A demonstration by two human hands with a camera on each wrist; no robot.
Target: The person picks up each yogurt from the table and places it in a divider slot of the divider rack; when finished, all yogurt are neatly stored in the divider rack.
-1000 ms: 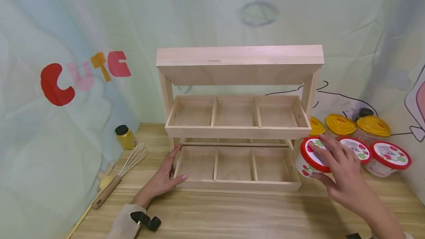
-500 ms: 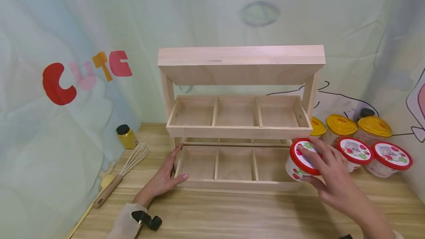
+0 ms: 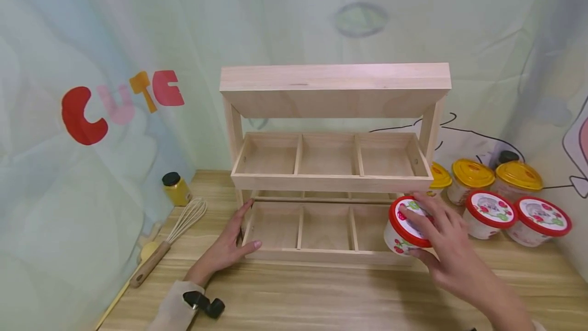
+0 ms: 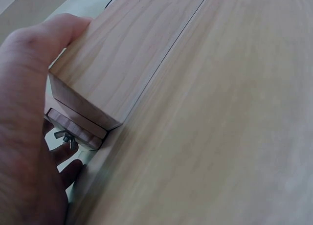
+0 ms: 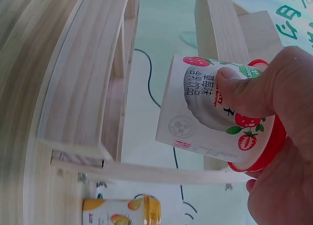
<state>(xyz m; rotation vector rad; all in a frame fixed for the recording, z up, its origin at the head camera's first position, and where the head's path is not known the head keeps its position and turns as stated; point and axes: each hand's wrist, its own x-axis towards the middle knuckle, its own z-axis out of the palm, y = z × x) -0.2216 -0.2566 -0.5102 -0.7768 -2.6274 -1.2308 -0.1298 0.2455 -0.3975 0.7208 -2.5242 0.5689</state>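
My right hand (image 3: 443,249) grips a white strawberry-print tub with a red lid (image 3: 398,235), its fingers over the lid and thumb low on the side. The tub hangs tilted at the right compartment of the lower tray (image 3: 321,255) of a wooden display rack (image 3: 335,76). In the right wrist view the thumb presses on the printed wall of the tub (image 5: 195,112). My left hand (image 3: 223,250) holds the lower tray's left front corner, thumb along the front and fingers along the side. The left wrist view shows that corner (image 4: 107,63) beside a wing nut.
Two more red-lidded tubs (image 3: 490,213) stand at the right, before several yellow-lidded tubs (image 3: 472,172). A dark-capped jar (image 3: 176,190), a whisk (image 3: 158,259) and a thin yellow stick (image 3: 112,300) lie along the left. The upper tray (image 3: 331,183) overhangs the lower one.
My right hand has carried the tub leftward and slightly down, from beside the rack to the lower tray's right compartment. My left hand has stayed at the tray's corner.
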